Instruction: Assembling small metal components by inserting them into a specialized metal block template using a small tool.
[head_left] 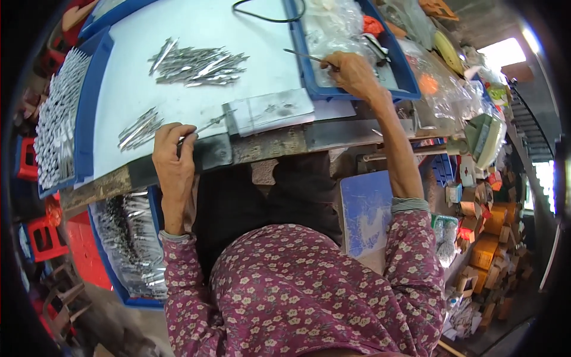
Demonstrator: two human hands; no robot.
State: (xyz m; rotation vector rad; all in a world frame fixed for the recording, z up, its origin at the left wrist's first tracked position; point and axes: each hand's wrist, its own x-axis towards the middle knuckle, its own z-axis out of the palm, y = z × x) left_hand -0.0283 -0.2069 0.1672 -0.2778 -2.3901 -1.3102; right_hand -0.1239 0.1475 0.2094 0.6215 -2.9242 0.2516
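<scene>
At the near edge of the counter (270,147), the left hand (173,149) held a thin metal rod (213,122) in a narrow thumb-and-finger grip, the rod's far end at a pale flat block (276,113). Right hand (355,74), grip likewise narrow, pinched a slim dark rod (302,56) over a blue tray (333,93) containing clear plastic (330,24). Large rod heap (199,65) lay farther back on the white surface; smaller heap (140,130), just beside the left hand
</scene>
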